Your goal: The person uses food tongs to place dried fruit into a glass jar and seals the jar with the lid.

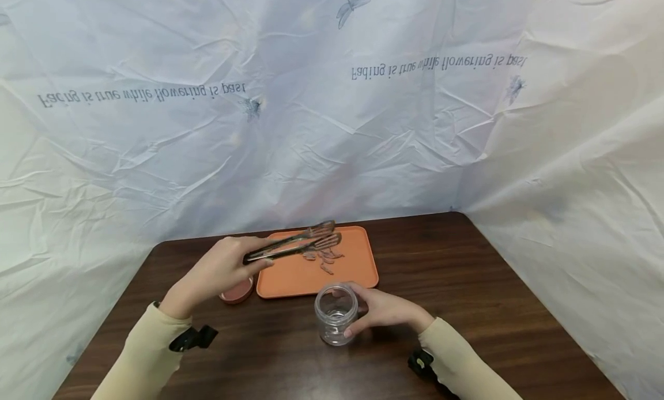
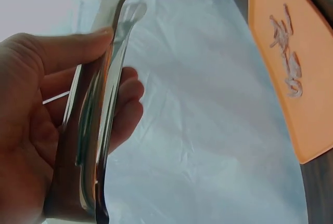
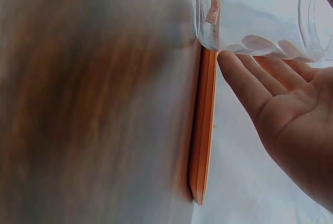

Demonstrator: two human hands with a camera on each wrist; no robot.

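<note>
My left hand (image 1: 220, 273) grips metal tongs (image 1: 325, 241) by the handle, over the left part of an orange tray (image 1: 285, 279). In the left wrist view, the thumb presses one arm of the tongs and the slotted tips stand a little apart with nothing seen between them. Several thin, pale brownish strips (image 1: 327, 256) lie on the tray below the tips. My right hand (image 1: 386, 308) holds a clear jar (image 1: 336, 325) from its right side, its mouth uncovered. A small brownish piece (image 3: 213, 5) shows near the jar's base in the right wrist view.
A round reddish lid (image 1: 237, 291) lies left of the tray, partly under the left hand and wrist. The dark wooden table (image 1: 446, 261) extends to the right. White printed cloth (image 1: 321, 129) hangs behind the table and along its sides.
</note>
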